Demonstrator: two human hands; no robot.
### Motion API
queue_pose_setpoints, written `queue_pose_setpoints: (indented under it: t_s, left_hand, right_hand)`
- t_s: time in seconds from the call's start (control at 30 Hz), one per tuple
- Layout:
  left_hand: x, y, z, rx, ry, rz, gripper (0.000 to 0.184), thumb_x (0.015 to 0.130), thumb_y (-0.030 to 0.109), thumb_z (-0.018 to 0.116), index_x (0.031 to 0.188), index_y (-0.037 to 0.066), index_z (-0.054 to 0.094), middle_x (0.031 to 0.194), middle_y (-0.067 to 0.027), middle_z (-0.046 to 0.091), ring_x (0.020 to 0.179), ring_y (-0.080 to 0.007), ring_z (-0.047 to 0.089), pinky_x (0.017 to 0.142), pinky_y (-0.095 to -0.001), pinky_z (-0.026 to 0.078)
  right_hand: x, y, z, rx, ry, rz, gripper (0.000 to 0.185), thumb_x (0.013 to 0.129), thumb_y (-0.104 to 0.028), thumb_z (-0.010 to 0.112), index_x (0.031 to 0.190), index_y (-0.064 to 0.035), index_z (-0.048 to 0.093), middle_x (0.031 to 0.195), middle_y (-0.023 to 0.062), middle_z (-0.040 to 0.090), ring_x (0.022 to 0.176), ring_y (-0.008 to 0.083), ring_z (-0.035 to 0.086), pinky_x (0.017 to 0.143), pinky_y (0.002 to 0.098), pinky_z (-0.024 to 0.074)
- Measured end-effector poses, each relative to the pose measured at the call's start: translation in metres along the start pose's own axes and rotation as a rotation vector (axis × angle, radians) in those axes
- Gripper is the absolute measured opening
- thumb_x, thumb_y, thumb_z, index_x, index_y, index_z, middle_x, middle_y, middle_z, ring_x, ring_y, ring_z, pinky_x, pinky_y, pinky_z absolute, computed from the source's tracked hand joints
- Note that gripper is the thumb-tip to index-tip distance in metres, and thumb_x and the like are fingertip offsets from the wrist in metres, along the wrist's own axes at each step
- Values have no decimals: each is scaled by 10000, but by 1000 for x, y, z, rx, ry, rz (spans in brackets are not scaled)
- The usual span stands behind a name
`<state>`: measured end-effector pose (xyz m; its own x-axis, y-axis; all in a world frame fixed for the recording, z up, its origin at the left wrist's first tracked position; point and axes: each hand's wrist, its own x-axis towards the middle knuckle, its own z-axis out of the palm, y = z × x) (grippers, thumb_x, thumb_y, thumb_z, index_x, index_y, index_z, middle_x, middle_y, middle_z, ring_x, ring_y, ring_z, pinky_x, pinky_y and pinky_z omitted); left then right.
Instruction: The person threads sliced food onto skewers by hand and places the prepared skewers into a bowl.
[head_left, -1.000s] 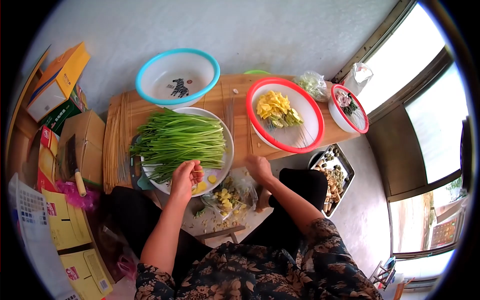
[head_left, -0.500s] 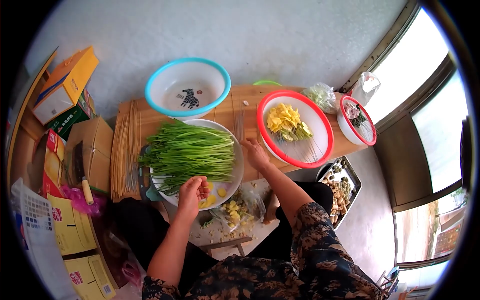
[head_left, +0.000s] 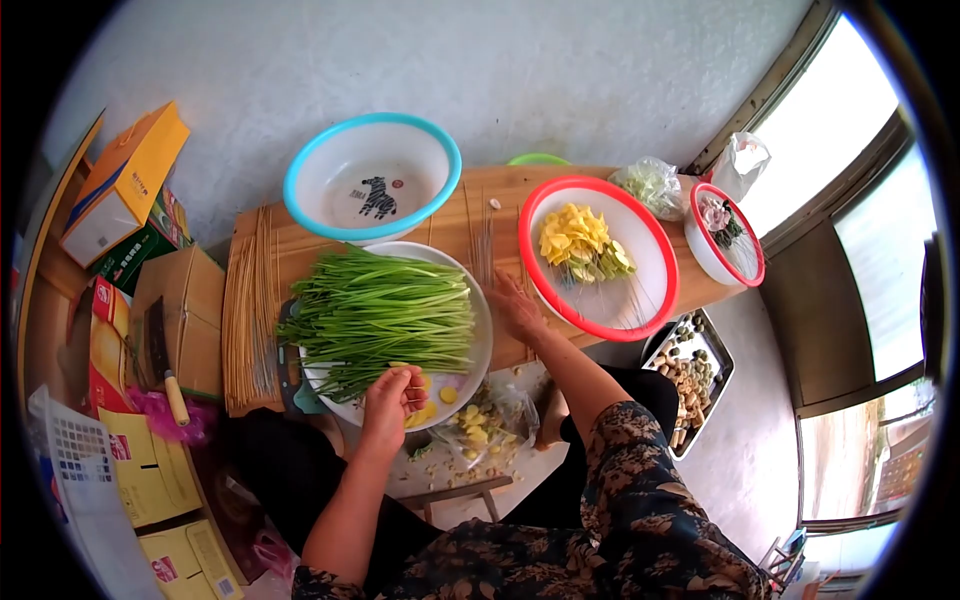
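Note:
A large white plate (head_left: 481, 340) carries a thick pile of long green chives (head_left: 385, 315) and a few yellow slices (head_left: 447, 395) at its near edge. Over that edge is my left hand (head_left: 393, 402), its fingers curled into a pinch; whatever they hold is too small to make out. My right hand (head_left: 516, 308) reaches to the wooden table just right of the plate, fingers stretched out and apart. Its fingertips are at the near end of some thin skewers (head_left: 482, 235); whether they touch is unclear. A red-rimmed basin (head_left: 648, 265) with skewered yellow slices (head_left: 575, 235) stands beside this hand.
A blue-rimmed basin (head_left: 410, 160) with a zebra print stands behind the plate. More skewers (head_left: 250, 310) lie at the left, near a knife (head_left: 165, 365) and cardboard boxes (head_left: 190, 310). A small red-rimmed bowl (head_left: 715, 235) is at the right; below is a tray (head_left: 712, 395) of food pieces.
My right hand's fingers have spread a little beside the skewers. My left hand stays curled over the plate's near edge. The whole view has shifted slightly.

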<state>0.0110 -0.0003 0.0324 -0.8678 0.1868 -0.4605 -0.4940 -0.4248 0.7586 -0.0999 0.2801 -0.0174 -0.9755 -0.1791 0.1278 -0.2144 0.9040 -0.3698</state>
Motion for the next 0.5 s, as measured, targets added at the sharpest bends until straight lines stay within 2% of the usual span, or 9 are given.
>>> queue_pose_setpoints:
  t_s: [0.07, 0.13, 0.23, 0.5]
  left_hand:
    - [0, -1, 1, 3, 5, -4, 194, 925, 197, 493, 986, 46, 600, 838, -29, 611, 678, -132, 591, 640, -275, 494]
    - [1, -1, 2, 5, 12, -6, 192, 925, 195, 496, 988, 46, 599, 837, -29, 612, 674, -132, 591, 640, -272, 495]
    - [1, -2, 2, 12, 2, -4, 188, 923, 190, 499, 988, 44, 599, 843, -29, 609, 681, -129, 589, 644, -268, 496]
    - [0, -4, 3, 29, -14, 12, 190, 923, 194, 500, 981, 43, 599, 855, -30, 602, 702, -131, 592, 649, -271, 498]
  right_hand:
    - [-2, 7, 4, -46, -13, -17, 412, 849, -151, 469, 1233, -286, 533, 1437, 145, 297, 1333, 342, 276, 1052, 441, 302]
    - [-5, 17, 8, -291, -69, -196, 418, 844, -149, 468, 1243, -257, 524, 1427, 133, 314, 1326, 329, 295, 1058, 440, 291]
    - [-11, 16, 2, -339, -53, -255, 434, 840, -131, 461, 1260, -232, 500, 1404, 118, 352, 1310, 305, 327, 1061, 432, 283]
    - [-46, 19, -15, -247, -6, -150, 441, 824, -92, 473, 1256, -184, 484, 1330, 92, 440, 1276, 270, 375, 1033, 385, 324]
